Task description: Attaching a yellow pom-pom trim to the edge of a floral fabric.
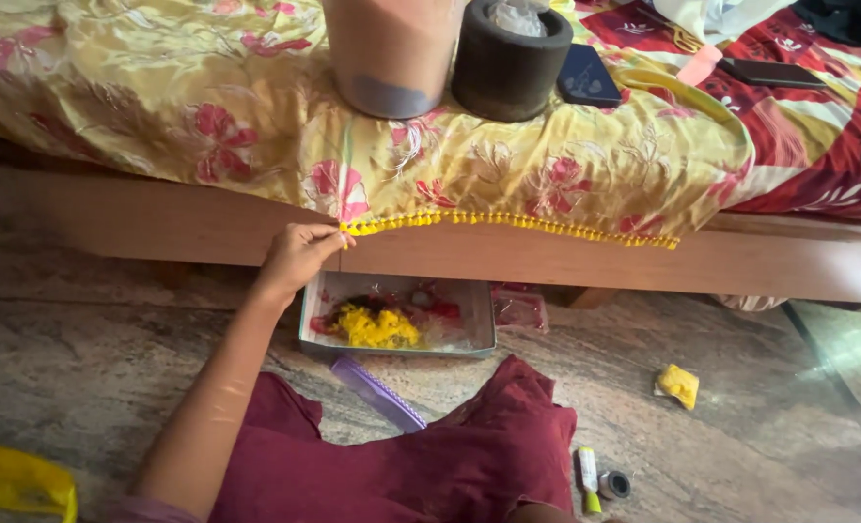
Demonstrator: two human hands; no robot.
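The left hand (299, 254) is raised from the floor to the edge of the bed, its fingers pinched on the near end of the yellow pom-pom trim (508, 223) that runs along the hem of the floral yellow cloth (207, 97). The trim starts right at the fingertips and stretches away to the hand's right, following the hem across the front of the wooden bed frame (547, 261). The right hand is out of view. Just below the left hand, on the stone floor (81, 349), lies a shallow box (397, 341) holding a heap of yellow pom-poms and some red bits. A purple comb (379, 393) lies in front of the box, touching the maroon garment (401, 455) over the person's lap. Farther right on the floor sit a small yellow scrap (678, 384), a small tube (588, 475) and a little round spool (614, 483). A yellow bag (14, 479) shows at the lower left corner. On the bed, well above the trim, stand a pale cylinder (391, 53) and a dark round block (511, 60), with a dark phone (587, 76) beside them and a red patterned cloth (818, 126) to the right.
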